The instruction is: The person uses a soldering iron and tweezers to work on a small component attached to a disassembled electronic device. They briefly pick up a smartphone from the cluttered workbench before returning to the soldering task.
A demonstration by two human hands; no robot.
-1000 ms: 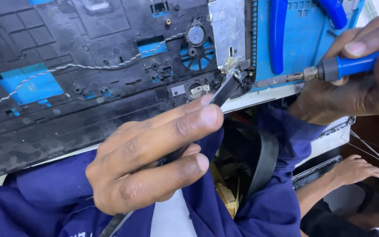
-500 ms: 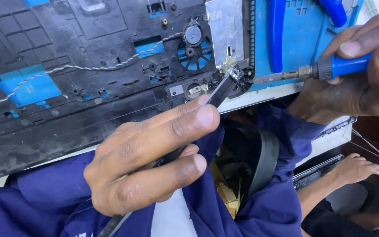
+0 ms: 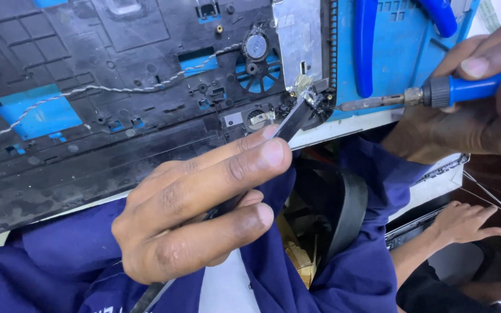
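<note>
My left hand (image 3: pixel 198 214) grips a thin black strip tool (image 3: pixel 294 119) and presses its tip against the lower right corner of a black laptop case (image 3: pixel 88 133), beside a small metal plate (image 3: pixel 298 35). My right hand (image 3: pixel 471 98) holds a soldering iron with a blue handle (image 3: pixel 465 88). Its metal tip (image 3: pixel 349 106) touches the same corner from the right. A twisted white wire (image 3: pixel 88 88) runs across the case. A small round speaker (image 3: pixel 256 45) sits above the corner.
A blue mat (image 3: pixel 401 52) carries blue-handled pliers (image 3: pixel 366 40) behind the iron. The case rests on a white table edge (image 3: pixel 343 126) over my blue-clad lap. Another person's hand (image 3: pixel 465 223) rests at lower right near a dark device.
The strip tool's tip has slid a little up and right into the corner. The iron's tip has come in from the right until it meets that spot.
</note>
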